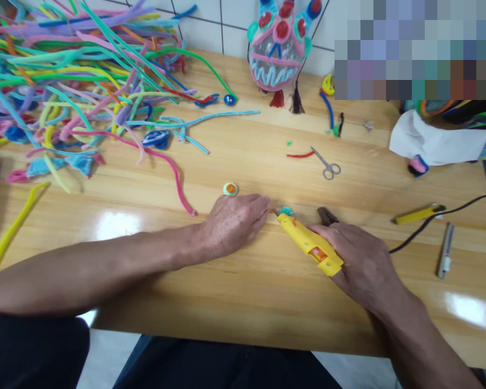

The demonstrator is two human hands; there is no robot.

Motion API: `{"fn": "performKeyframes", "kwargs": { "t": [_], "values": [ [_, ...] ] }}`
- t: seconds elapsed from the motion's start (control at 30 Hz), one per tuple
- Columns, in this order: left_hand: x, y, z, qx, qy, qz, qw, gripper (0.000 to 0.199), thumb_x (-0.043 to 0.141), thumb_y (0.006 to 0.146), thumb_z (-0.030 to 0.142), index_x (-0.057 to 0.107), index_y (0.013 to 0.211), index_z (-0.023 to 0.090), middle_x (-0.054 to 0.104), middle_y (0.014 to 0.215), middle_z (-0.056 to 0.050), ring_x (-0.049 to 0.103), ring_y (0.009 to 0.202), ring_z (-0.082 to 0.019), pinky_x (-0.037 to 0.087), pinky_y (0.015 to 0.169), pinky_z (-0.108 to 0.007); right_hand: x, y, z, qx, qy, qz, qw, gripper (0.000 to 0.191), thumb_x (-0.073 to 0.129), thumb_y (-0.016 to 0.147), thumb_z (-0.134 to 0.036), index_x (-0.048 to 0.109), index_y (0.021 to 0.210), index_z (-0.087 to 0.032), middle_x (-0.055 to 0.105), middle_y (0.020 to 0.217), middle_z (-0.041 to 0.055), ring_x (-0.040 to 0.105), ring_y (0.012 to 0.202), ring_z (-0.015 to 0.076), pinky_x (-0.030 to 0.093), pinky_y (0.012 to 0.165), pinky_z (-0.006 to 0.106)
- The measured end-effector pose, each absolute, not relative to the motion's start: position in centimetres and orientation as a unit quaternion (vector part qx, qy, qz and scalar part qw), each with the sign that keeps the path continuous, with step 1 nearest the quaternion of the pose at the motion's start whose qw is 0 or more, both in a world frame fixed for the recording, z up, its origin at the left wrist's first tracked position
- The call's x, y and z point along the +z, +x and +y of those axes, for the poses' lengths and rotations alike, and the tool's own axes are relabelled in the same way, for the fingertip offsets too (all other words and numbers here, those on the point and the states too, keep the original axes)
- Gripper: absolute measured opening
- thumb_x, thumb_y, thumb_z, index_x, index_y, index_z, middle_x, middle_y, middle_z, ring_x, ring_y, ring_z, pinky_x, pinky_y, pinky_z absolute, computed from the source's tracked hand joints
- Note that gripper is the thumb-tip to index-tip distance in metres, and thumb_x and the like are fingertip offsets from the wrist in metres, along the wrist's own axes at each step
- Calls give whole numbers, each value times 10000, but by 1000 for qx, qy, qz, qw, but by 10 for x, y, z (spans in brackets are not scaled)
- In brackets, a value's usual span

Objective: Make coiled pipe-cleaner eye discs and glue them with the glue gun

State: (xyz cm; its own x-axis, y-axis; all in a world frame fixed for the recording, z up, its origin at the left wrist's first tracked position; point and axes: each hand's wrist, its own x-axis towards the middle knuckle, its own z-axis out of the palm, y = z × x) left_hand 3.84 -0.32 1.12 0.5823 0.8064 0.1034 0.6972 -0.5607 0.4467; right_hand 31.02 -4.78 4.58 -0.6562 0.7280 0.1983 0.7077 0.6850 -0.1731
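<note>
My right hand point(360, 254) is wrapped round a yellow hot glue gun point(303, 235), its nozzle pointing up and left. Just off that nozzle, the fingers of my left hand point(238, 221) are pinched together, with a small orange piece point(271, 210) barely showing at the fingertips. Behind the nozzle lies a teal coiled disc point(286, 211), partly hidden by the gun. A pale green disc with an orange coiled centre point(230, 188) rests on the table just beyond my left hand. Dark plier-like jaws point(327, 215) show beyond my right hand.
Many coloured pipe cleaners point(85, 70) are heaped at the left. Small scissors point(326, 163) lie beside a red strip point(299, 155). A decorated mask-like piece point(276, 54) stands at the back wall. A yellow cutter point(417, 214), a black cord point(413, 237) and a grey cutter point(445, 251) lie right.
</note>
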Motion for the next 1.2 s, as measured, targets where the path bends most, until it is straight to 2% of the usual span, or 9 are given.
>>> {"fn": "performKeyframes", "kwargs": {
  "t": [0.17, 0.57, 0.7, 1.03, 1.2],
  "values": [
    [11, 39, -3, 148, 871, 430, 183, 249, 435, 1032, 198, 654, 920, 157, 745, 835, -57, 649, 665, -169, 374, 548, -281, 44, 310, -49, 41, -398, -907, 129, 370, 525, 893, -103, 627, 1236, -198, 740, 859, 54, 701, 753, 236, 525, 685, 356],
    [6, 36, -4, 200, 863, 418, 202, 267, 436, 1043, 204, 683, 952, 161, 748, 862, -49, 663, 702, -158, 420, 581, -273, 46, 311, -51, 13, -387, -913, 126, 372, 499, 871, -74, 611, 1214, -166, 751, 870, 72, 718, 772, 245, 545, 721, 371],
    [6, 35, -5, 199, 865, 416, 196, 268, 444, 1036, 198, 679, 914, 160, 729, 807, -43, 643, 666, -148, 415, 580, -267, 46, 310, -52, 4, -385, -915, 118, 342, 499, 893, -83, 609, 1208, -161, 748, 854, 73, 715, 772, 247, 538, 723, 376],
    [5, 35, -5, 198, 867, 416, 189, 265, 453, 1028, 183, 668, 875, 162, 715, 784, -43, 630, 655, -142, 399, 573, -261, 43, 310, -55, -8, -379, -920, 98, 383, 530, 861, -39, 623, 1227, -109, 710, 845, 76, 680, 783, 251, 523, 740, 383],
    [4, 34, -5, 216, 867, 405, 194, 257, 464, 1033, 180, 703, 939, 168, 727, 801, -41, 644, 664, -150, 399, 566, -264, 43, 310, -55, -5, -377, -921, 92, 435, 537, 829, -26, 624, 1249, -100, 688, 837, 72, 671, 789, 254, 519, 759, 387]
  ]
}}
